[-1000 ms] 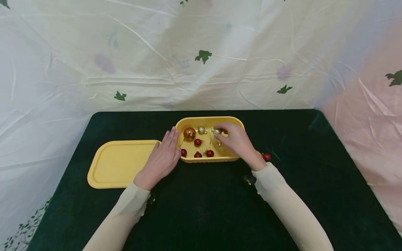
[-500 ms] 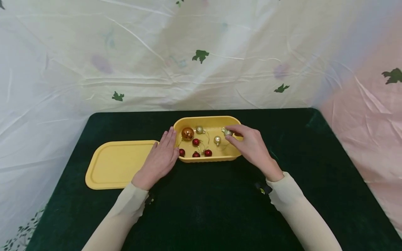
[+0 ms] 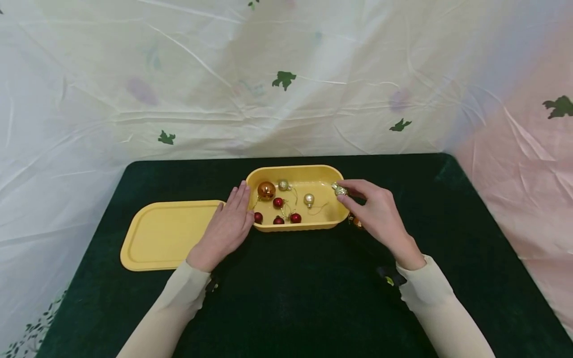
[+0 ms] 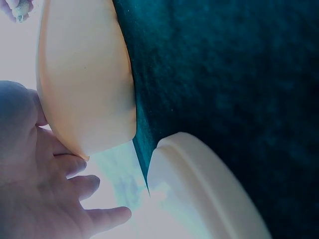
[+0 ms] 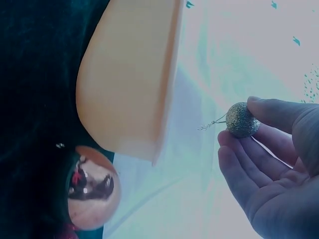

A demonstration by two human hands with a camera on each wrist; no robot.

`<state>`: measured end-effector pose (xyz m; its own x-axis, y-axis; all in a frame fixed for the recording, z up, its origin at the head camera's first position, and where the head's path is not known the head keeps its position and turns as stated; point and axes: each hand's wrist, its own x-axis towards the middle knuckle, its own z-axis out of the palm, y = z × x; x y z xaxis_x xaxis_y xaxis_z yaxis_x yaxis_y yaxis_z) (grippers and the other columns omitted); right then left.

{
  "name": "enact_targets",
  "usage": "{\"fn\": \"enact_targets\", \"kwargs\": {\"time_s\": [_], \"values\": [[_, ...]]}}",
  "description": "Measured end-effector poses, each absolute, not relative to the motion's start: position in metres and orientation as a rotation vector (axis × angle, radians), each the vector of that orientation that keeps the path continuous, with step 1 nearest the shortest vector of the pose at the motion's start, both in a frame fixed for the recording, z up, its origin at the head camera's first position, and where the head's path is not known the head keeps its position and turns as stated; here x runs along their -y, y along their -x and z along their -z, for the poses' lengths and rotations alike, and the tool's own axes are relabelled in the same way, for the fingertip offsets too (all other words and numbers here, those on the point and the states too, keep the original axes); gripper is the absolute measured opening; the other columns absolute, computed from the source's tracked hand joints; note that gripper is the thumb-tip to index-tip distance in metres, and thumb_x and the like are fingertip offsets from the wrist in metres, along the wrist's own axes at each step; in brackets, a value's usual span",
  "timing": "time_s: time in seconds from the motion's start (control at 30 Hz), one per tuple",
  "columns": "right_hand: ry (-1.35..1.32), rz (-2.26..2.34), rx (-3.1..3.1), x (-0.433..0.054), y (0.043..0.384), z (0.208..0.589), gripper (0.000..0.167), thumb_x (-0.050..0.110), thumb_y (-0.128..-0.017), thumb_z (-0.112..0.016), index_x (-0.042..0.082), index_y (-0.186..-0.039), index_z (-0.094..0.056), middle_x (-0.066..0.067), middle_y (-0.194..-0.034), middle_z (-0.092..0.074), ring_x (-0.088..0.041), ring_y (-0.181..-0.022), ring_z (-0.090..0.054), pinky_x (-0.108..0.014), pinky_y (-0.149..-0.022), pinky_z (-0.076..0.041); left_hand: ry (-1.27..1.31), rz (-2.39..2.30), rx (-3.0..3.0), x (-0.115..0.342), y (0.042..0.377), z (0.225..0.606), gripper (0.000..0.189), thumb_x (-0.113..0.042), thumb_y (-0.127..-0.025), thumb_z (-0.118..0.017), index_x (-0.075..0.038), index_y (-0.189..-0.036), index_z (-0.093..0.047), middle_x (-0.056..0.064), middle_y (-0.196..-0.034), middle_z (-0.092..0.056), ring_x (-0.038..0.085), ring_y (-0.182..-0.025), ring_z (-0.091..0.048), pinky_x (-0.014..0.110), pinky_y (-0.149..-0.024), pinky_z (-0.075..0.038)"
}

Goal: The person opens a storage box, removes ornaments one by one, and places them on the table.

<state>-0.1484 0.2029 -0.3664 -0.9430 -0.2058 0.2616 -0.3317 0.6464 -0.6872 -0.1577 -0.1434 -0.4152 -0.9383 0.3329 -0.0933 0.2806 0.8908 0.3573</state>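
Note:
My right hand (image 3: 380,214) pinches a small glittery gold Christmas bauble (image 5: 241,120) between thumb and fingertips, just above the right end of a yellow box (image 3: 309,228). A wire loop sticks out from the bauble's cap. My left hand (image 3: 226,228) rests with straight fingers against the box's left end. Inside the box lie a larger shiny copper bauble (image 3: 266,190), a glittery gold one (image 3: 284,185), a smooth pale gold one (image 3: 309,200) and several red baubles (image 3: 295,218), some with gold strings.
A flat yellow lid (image 3: 165,236) lies left of the box, partly behind my left hand. Another shiny copper bauble (image 5: 93,189) sits on the dark green cloth (image 3: 286,298) right of the box, partly hidden by my right hand. A patterned white curtain (image 3: 224,99) hangs behind the table.
My right hand has lifted the glittery gold bauble from inside the box and carried it rightward to the box's right rim. My left hand has stayed at the left end.

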Motion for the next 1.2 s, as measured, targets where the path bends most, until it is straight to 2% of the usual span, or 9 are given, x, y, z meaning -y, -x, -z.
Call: {"fn": "enact_targets", "kwargs": {"time_s": [0.3, 0.4, 0.5, 0.6, 0.77, 0.97, 1.1, 1.2], "values": [[-0.385, -1.125, 2.701, -0.221, 0.139, 0.364, 0.032, 0.022, -0.1, -0.071, 0.011, -0.131, -0.07, -0.006, -0.125, -0.07, -0.021, -0.108, -0.067, -0.047, -0.093, -0.058, -0.481, -0.506, -2.908, 0.144, 0.158, 0.415, 0.068, -0.036, -0.112, -0.036, -0.008, -0.167, -0.007, 0.006, -0.174, 0.001, 0.03, -0.159, -0.006, 0.063, -0.122, -0.02], [-0.353, -1.096, 2.702, -0.227, 0.136, 0.365, 0.032, 0.023, -0.1, -0.071, 0.012, -0.13, -0.071, -0.005, -0.124, -0.071, -0.019, -0.107, -0.067, -0.03, -0.093, -0.056, -0.486, -0.504, -2.91, 0.144, 0.158, 0.415, 0.068, -0.035, -0.112, -0.036, -0.007, -0.167, -0.007, 0.006, -0.174, 0.001, 0.03, -0.159, -0.006, 0.063, -0.122, -0.02], [-0.326, -1.089, 2.702, -0.233, 0.133, 0.366, 0.031, 0.024, -0.1, -0.072, 0.014, -0.129, -0.071, -0.004, -0.123, -0.071, -0.019, -0.106, -0.067, -0.012, -0.09, -0.047, -0.487, -0.51, -2.908, 0.144, 0.158, 0.415, 0.068, -0.036, -0.112, -0.036, -0.007, -0.167, -0.007, 0.006, -0.174, 0.002, 0.03, -0.159, -0.006, 0.063, -0.122, -0.02], [-0.306, -1.097, 2.707, -0.239, 0.13, 0.367, 0.031, 0.025, -0.1, -0.072, 0.015, -0.13, -0.071, -0.004, -0.122, -0.071, -0.017, -0.105, -0.066, -0.005, -0.088, -0.042, -0.484, -0.517, -2.907, 0.144, 0.158, 0.415, 0.068, -0.036, -0.112, -0.036, -0.007, -0.167, -0.007, 0.006, -0.174, 0.002, 0.03, -0.159, -0.006, 0.063, -0.122, -0.019], [-0.283, -1.093, 2.719, -0.251, 0.126, 0.37, 0.031, 0.025, -0.1, -0.072, 0.016, -0.13, -0.071, -0.003, -0.122, -0.071, -0.013, -0.104, -0.065, -0.004, -0.089, -0.041, -0.479, -0.522, -2.906, 0.144, 0.158, 0.416, 0.068, -0.035, -0.112, -0.036, -0.007, -0.167, -0.008, 0.007, -0.174, 0.001, 0.03, -0.159, -0.006, 0.063, -0.122, -0.019], [-0.262, -1.099, 2.738, -0.263, 0.122, 0.375, 0.031, 0.025, -0.1, -0.071, 0.015, -0.13, -0.071, -0.005, -0.122, -0.071, -0.014, -0.105, -0.065, -0.007, -0.092, -0.044, -0.48, -0.53, -2.907, 0.144, 0.158, 0.416, 0.068, -0.036, -0.112, -0.036, -0.007, -0.167, -0.008, 0.008, -0.174, -0.001, 0.031, -0.159, -0.007, 0.063, -0.122, -0.02], [-0.224, -1.09, 2.768, -0.269, 0.12, 0.378, 0.032, 0.027, -0.101, -0.071, 0.015, -0.13, -0.07, -0.005, -0.123, -0.071, -0.017, -0.107, -0.065, -0.024, -0.097, -0.053, -0.486, -0.534, -2.91, 0.144, 0.158, 0.416, 0.068, -0.035, -0.112, -0.036, -0.007, -0.167, -0.009, 0.008, -0.174, -0.001, 0.031, -0.159, -0.008, 0.064, -0.122, -0.02], [-0.195, -1.085, 2.789, -0.273, 0.12, 0.382, 0.032, 0.03, -0.101, -0.07, 0.016, -0.13, -0.071, -0.004, -0.123, -0.071, -0.018, -0.108, -0.066, -0.038, -0.098, -0.055, -0.489, -0.534, -2.909, 0.144, 0.158, 0.417, 0.068, -0.035, -0.112, -0.036, -0.007, -0.167, -0.009, 0.008, -0.174, -0.001, 0.031, -0.159, -0.008, 0.064, -0.122, -0.02]]}}
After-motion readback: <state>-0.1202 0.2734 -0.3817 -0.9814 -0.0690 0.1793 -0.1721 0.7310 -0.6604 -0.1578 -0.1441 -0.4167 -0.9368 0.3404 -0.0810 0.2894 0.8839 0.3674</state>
